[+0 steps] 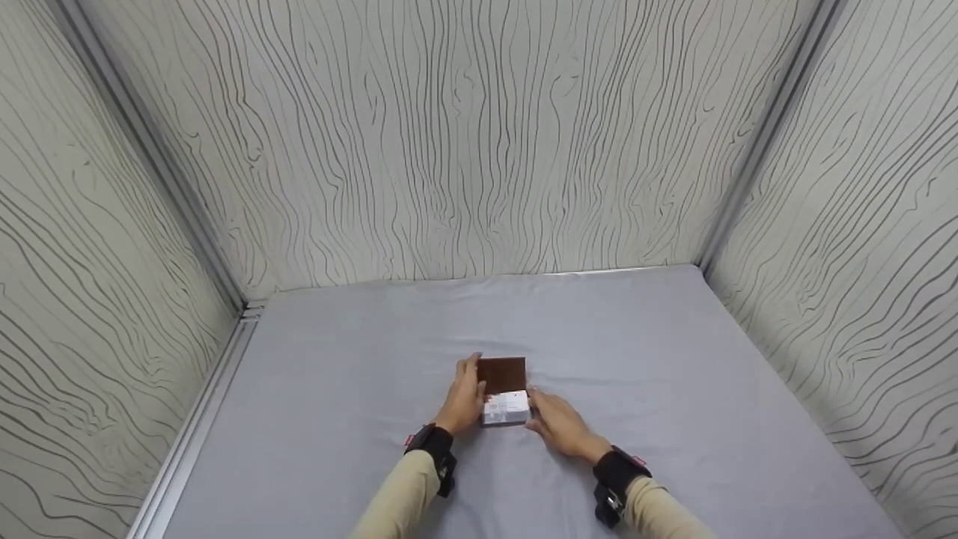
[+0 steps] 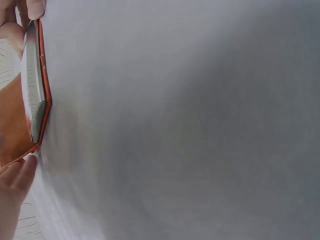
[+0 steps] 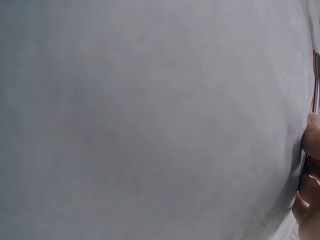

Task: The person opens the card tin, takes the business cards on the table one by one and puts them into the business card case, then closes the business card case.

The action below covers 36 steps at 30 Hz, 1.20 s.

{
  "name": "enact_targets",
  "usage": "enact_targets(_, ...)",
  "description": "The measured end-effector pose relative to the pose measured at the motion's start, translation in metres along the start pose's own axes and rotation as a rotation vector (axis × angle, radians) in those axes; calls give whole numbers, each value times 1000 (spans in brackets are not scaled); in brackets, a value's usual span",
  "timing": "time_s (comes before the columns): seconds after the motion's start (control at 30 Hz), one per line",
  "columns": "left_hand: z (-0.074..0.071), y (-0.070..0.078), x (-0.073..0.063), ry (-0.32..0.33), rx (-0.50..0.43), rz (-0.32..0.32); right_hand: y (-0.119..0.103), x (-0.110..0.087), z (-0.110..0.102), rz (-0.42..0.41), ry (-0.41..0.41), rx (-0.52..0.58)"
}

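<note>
A brown card case (image 1: 501,373) lies unfolded near the middle of the table, its flap away from me. White printed cards (image 1: 506,404) fill the near half; in the left wrist view they show edge-on as a stack (image 2: 33,85) against the orange-brown cover. My left hand (image 1: 462,397) holds the case's left side, with the thumb at the inner side near the fold and the fingers along the outer edge. At the right side, my right hand (image 1: 560,423) grips the near half beside the cards. Only a sliver of the case shows in the right wrist view.
A grey cloth (image 1: 359,352) with slight wrinkles covers the table. Pale panels (image 1: 464,135) with dark wood-grain lines stand at the back and both sides, joined by metal posts (image 1: 771,135). A metal rail (image 1: 198,427) runs along the table's left edge.
</note>
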<state>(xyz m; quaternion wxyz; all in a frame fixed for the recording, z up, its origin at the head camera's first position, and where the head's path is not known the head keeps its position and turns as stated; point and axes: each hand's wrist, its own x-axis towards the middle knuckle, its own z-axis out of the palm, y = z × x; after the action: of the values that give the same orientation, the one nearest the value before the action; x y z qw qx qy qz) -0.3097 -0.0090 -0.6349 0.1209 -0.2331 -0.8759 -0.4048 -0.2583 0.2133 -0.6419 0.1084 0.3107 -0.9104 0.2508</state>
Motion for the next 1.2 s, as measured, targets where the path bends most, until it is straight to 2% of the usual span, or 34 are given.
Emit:
enact_targets(0.13, -2, 1, 1, 30, -13, -34, 0, -1, 1, 15, -17, 12)
enact_targets(0.27, -5, 2, 1, 31, -8, 1, 1, -2, 2, 25, -5, 18)
enact_targets(0.4, -8, 2, -3, 16, -7, 6, 3, -2, 2, 26, -4, 28)
enact_targets(0.53, -11, -1, -10, -36, -4, 5, 4, -1, 2, 32, -9, 16)
enact_targets(0.63, -13, -5, -15, -73, -17, 37, 3, -1, 2, 20, 7, -5)
enact_targets(0.87, -19, -9, -26, -146, 4, 175, 2, -3, 1, 2, 50, -24)
enact_targets(1.0, -21, -8, -30, -198, 59, 183, 2, -3, 0, 25, 37, -14)
enact_targets(1.1, -21, -9, -33, -214, 99, 185, 1, -3, 1, 64, 8, 3)
enact_targets(1.2, -20, -11, -36, -210, 114, 213, 0, -3, 2, 123, -38, 20)
